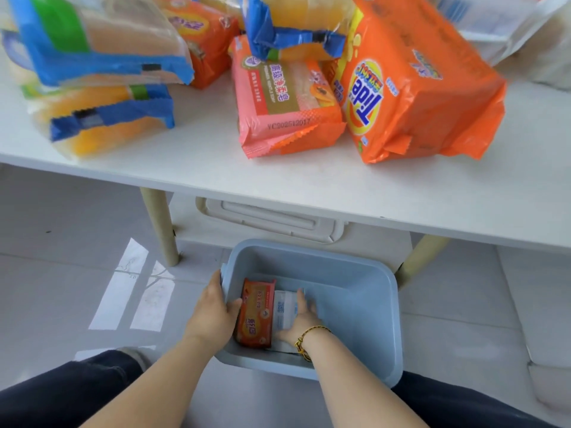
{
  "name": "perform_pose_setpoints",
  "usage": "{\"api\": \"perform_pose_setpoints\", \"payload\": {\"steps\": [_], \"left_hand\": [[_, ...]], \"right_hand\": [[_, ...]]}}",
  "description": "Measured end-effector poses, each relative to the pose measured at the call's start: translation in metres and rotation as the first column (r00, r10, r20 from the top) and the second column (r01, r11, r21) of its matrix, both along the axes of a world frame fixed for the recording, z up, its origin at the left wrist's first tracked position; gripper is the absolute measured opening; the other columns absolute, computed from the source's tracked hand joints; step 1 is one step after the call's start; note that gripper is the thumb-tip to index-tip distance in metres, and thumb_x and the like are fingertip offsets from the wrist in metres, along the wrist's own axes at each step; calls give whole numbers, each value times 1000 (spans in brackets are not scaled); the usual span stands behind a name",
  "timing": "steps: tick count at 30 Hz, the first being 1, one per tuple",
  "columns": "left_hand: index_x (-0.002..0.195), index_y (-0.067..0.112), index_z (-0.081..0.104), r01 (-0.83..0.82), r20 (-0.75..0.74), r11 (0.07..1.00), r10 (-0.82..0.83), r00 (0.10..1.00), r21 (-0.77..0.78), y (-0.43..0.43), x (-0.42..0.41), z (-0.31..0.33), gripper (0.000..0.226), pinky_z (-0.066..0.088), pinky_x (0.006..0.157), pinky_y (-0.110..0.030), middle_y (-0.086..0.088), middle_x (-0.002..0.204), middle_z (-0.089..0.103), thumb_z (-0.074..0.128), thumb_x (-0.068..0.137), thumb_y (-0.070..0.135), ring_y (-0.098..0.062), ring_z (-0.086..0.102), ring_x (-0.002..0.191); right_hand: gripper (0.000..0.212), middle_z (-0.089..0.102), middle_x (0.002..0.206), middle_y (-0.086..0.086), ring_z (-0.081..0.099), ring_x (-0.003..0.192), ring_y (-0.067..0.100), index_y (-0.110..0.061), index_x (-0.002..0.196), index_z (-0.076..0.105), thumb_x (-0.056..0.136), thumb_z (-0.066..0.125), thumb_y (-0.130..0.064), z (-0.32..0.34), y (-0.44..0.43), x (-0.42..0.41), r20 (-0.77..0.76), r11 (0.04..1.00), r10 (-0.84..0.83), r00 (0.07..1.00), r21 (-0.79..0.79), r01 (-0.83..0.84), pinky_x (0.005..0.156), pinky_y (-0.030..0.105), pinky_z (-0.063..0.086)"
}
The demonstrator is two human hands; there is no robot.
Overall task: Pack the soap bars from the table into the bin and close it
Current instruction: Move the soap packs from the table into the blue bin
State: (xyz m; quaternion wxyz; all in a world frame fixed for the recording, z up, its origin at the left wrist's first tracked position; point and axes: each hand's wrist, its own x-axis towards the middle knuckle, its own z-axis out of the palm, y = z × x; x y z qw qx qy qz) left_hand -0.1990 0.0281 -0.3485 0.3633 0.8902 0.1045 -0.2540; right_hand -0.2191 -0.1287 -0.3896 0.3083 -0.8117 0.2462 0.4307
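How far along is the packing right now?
Early. Done: an orange soap pack and a white pack lie in the blue bin. In hand: the left hand grips the bin's rim beside the orange pack while the right hand presses the white one. Left: the soap packs on the table, including the Tide pack; the bin has no lid on.
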Motion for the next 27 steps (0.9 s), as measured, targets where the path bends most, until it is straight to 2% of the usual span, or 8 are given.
{"api": "perform_pose_setpoints", "payload": {"steps": [4, 8, 13, 17, 21, 23, 25, 27], "left_hand": [[143, 16, 12, 46, 157, 991, -66, 985, 127, -4, -1, 35, 67, 28, 109, -43, -11, 150, 25, 50, 89, 29, -30, 29, 135], [137, 17, 32, 135, 482, 988, -154, 863, 73, -20, -8, 92, 51, 34, 104, -35, -6, 143, 40, 50, 90, 22, -24, 37, 130], [115, 15, 59, 348, 743, 923, -347, 572, 163, -25, -11, 183, 28, 48, 80, -30, -4, 115, 65, 48, 89, 14, -21, 60, 106], [93, 6, 68, 332, 877, 885, -415, 242, 327, -16, -23, 230, 35, 39, 76, -31, -10, 85, 71, 41, 76, 20, -18, 51, 87], [116, 6, 58, 139, 845, 909, -417, 335, 394, -7, -23, 234, 44, 49, 90, -45, -21, 114, 63, 60, 77, 26, -38, 58, 108], [139, 16, 29, 171, 746, 895, -440, 501, 413, -3, -21, 228, 65, 21, 113, -46, -19, 147, 31, 59, 84, 33, -36, 27, 137], [143, 26, -1, 193, 648, 859, -489, 583, 474, 0, -15, 215, 73, -3, 117, -39, -6, 156, -2, 43, 89, 46, -25, -3, 144], [142, 29, -11, 191, 580, 812, -538, 612, 551, 0, -11, 205, 74, -9, 116, -39, -1, 156, -10, 36, 89, 51, -22, -11, 143]], "right_hand": [[84, -9, 158, 1, 11, 142, 32, -30, 146, -7, 88, 54, -30, 47, -10, -7, 184, 992, 105, 977, -83, -91, 111, 42, 32], [65, 37, 146, 8, 41, 129, 23, -22, 144, 20, 88, 52, -33, 117, -13, -15, 335, 991, 133, 933, -57, -121, 102, 30, 37], [21, 72, 93, 8, 59, 71, 12, -25, 109, 54, 88, 54, -30, 229, -38, -50, 592, 995, 79, 802, -4, -95, 61, 12, 39], [19, 55, 62, -9, 53, 61, 5, -15, 103, 61, 84, 60, -16, 301, -60, -60, 822, 996, -62, 566, 18, 82, 58, 6, 36], [46, 55, 102, -1, 53, 102, 19, -14, 124, 49, 82, 64, -20, 338, -57, -32, 923, 981, -14, 384, -62, 184, 88, 24, 39], [64, 40, 134, 10, 34, 129, 27, -15, 136, 35, 81, 65, -28, 348, -49, -9, 917, 967, 53, 396, -145, 207, 105, 32, 29], [74, 29, 144, 10, 25, 134, 29, -19, 141, 26, 79, 65, -35, 355, -40, 13, 896, 956, 96, 434, -204, 209, 108, 36, 27], [78, 27, 145, 10, 26, 134, 31, -21, 142, 22, 79, 65, -38, 358, -29, 32, 869, 938, 160, 468, -282, 203, 106, 38, 30]]}}
